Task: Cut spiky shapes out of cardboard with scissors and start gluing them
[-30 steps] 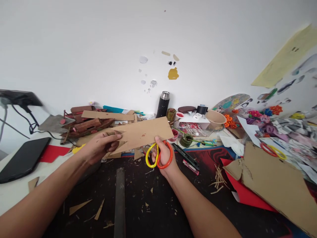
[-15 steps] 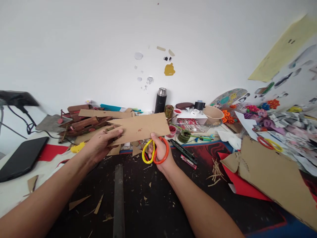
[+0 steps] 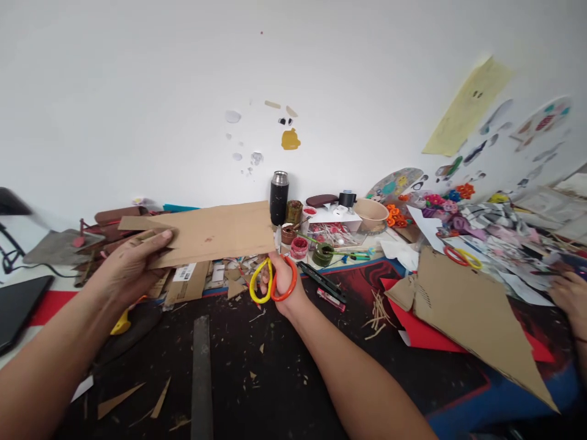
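Note:
A flat brown cardboard strip (image 3: pixel 220 229), with a slit in its left end, is raised above the dark work mat. My left hand (image 3: pixel 132 263) pinches it near that slit, thumb on top. Scissors (image 3: pixel 293 275) with one yellow and one orange handle loop hang from my right hand (image 3: pixel 287 293), which is closed on them beside the strip's lower right corner. Part of a blade shows upright by the strip's right edge. Whether my right fingers also touch the cardboard I cannot tell.
A metal ruler (image 3: pixel 202 373) and cardboard scraps lie on the mat. Behind stand a black flask (image 3: pixel 279 205) and paint jars (image 3: pixel 323 253). Box cutters (image 3: pixel 321 282) lie near my right wrist. Rightward are a large cardboard sheet (image 3: pixel 468 318), second scissors (image 3: pixel 456 255) and another person's hand (image 3: pixel 568 296).
The view has turned right, so the table things appear further left. My left hand and the cardboard have shifted left relative to the scissors. Another person's hand now shows at the right edge.

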The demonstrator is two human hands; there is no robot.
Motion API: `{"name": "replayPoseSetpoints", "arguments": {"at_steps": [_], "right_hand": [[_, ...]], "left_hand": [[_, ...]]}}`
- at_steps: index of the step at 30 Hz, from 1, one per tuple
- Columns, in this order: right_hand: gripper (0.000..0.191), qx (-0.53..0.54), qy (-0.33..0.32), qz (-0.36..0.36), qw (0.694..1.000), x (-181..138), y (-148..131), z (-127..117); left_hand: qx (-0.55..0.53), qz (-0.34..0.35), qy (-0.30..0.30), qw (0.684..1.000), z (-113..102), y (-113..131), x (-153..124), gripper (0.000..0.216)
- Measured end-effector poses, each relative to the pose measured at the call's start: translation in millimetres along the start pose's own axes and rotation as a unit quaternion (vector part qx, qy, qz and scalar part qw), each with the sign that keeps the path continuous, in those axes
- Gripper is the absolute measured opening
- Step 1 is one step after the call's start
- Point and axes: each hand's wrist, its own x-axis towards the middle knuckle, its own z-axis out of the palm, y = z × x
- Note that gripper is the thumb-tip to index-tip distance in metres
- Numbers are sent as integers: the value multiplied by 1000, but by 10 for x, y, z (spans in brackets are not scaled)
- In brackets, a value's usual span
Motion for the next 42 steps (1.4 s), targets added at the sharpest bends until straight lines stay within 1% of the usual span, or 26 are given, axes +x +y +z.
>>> {"name": "replayPoseSetpoints", "arguments": {"at_steps": [2,4,7,10,13,15,17,20,25,27,29,32,33,34,35,37,39,40,41,42], "right_hand": [[56,-7,-14,1,1000,-3,29,-2],[56,-18,-34,-8,999,-10,63,-5],[54,-31,-56,-23,998,-32,105,-4],[55,-39,-73,-19,996,-58,119,7],[63,-52,-86,6,995,-68,112,18],[69,-61,-86,14,994,-59,108,16],[72,-62,-88,3,994,-46,108,6],[72,-59,-88,-14,994,-31,111,-12],[64,-93,-59,-20,994,-44,94,-21],[63,-96,-51,-22,994,-56,80,-18],[60,-93,-44,-24,994,-64,68,-14],[56,-80,-22,-29,996,-62,63,-11],[55,-73,-13,-29,997,-57,65,-11],[55,-66,-4,-28,997,-50,67,-11],[55,-59,2,-23,998,-43,70,-11],[57,-49,12,-11,999,-32,75,-8],[59,-46,21,-4,999,-30,79,-3],[59,-45,26,-5,999,-34,83,-1],[58,-47,29,-6,998,-40,87,1],[58,-53,30,-7,998,-49,93,3]], "left_hand": [[42,-19,-22,999,-5,14,-21,43],[93,-57,-46,993,19,31,-77,45],[128,-97,-46,986,64,45,-148,47],[139,-85,-33,986,46,50,-130,41],[151,-56,-36,986,-46,73,-57,34],[160,-41,-43,985,-111,97,-19,34],[186,-38,-52,980,-152,119,-8,36],[222,-40,-59,973,-151,134,-29,40],[255,-20,-57,965,-113,119,-63,41],[244,-29,-56,968,-109,110,-58,40],[208,-52,-40,976,-99,116,-50,34],[117,-62,6,991,-54,181,-66,23],[81,-57,6,995,-31,213,-86,20],[45,-53,-11,998,-4,244,-114,17],[16,-51,-41,998,25,268,-150,19],[-1,-62,-103,993,91,273,-231,40],[18,-67,-154,986,158,211,-304,58],[33,-61,-162,984,187,161,-328,62],[47,-50,-150,986,210,107,-340,60],[56,-39,-124,990,226,54,-341,57]]}}
